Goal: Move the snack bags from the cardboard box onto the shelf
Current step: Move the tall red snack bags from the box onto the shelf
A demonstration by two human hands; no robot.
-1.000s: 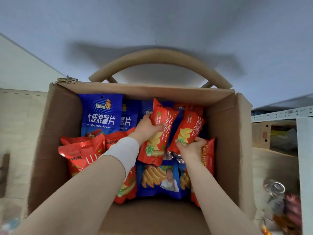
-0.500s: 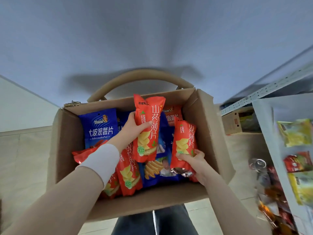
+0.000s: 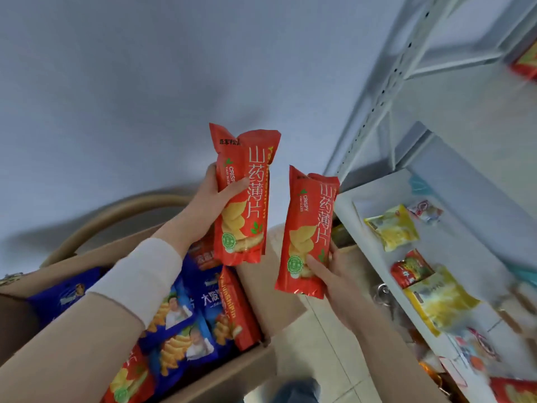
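Two red snack bags are held upright above and to the right of the cardboard box (image 3: 255, 365), which serves as the landmark here. The first red bag (image 3: 242, 199) is gripped by the left hand (image 3: 212, 205), whose fingers are wrapped round its left edge with the thumb pressed across its front; it is lifted clear of the box, over the box's far right corner. The second red bag (image 3: 308, 234) is gripped near its lower end by the right hand (image 3: 331, 271), thumb on the front and fingers curled behind, and is carried further right of the box, between it and the white shelf (image 3: 345, 205). The two bags are kept apart, neither touching the other. Inside the box, blue snack bags (image 3: 186, 324) and another red bag (image 3: 238, 312) are seen packed together (the print on them is partly blurred). To the right of the box, on the shelf, a yellow packet (image 3: 392, 228) and a small red packet (image 3: 411, 271) are laid flat. Behind the box, a curved wooden chair back (image 3: 122, 213) is visible.
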